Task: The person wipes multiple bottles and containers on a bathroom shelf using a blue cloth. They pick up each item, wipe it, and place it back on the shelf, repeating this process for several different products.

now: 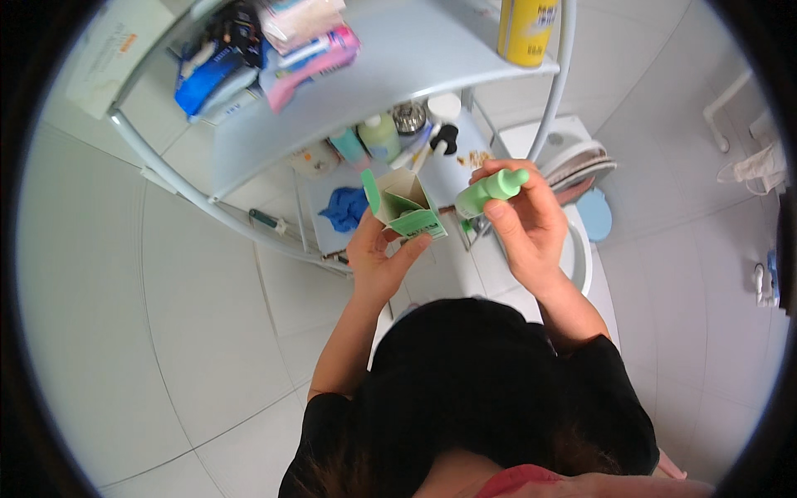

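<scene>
My left hand (383,264) grips a small green and white cardboard box (408,211), its top flaps up and its mouth facing me. Writing runs along the box's near side. In my right hand (529,227) is a light green dropper bottle (489,193), held tilted between thumb and fingers with its rubber bulb pointing up and to the right. The bottle is just right of the box and apart from it. Inside the box there is a folded flap; what lies deeper cannot be made out.
A metal rack (373,93) stands ahead. Soft packets (311,62) and a yellow can (528,31) are on its upper shelf. Lower down are a pump bottle (380,137), a blue cloth-like item (345,208) and other toiletries. A toilet (576,249) is at right, beyond my right forearm.
</scene>
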The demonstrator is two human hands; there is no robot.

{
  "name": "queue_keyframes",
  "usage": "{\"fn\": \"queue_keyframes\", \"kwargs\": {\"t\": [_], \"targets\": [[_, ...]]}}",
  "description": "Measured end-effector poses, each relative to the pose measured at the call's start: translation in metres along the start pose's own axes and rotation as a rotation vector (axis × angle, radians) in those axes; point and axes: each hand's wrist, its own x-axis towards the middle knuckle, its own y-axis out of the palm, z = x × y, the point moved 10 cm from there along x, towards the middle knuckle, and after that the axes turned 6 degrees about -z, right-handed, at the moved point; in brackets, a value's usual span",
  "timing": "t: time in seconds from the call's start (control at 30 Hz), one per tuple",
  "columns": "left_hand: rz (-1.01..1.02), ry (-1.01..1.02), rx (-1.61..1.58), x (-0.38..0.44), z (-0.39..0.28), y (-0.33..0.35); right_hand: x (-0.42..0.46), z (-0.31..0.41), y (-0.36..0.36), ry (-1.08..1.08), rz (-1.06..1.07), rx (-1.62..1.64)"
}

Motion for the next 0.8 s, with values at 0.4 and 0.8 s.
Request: {"fn": "queue_keyframes", "kwargs": {"t": [0.4, 0.8], "targets": [[-0.133, 0.403, 0.439, 0.175, -0.139, 0.035, 0.152, 0.049, 0.054, -0.553, -0.225, -0.889], [-0.121, 0.309, 0.891, 0.205, -0.114, 0.059, 0.161, -0.002, 0.051, -0.315, -0.042, -1.007]]}}
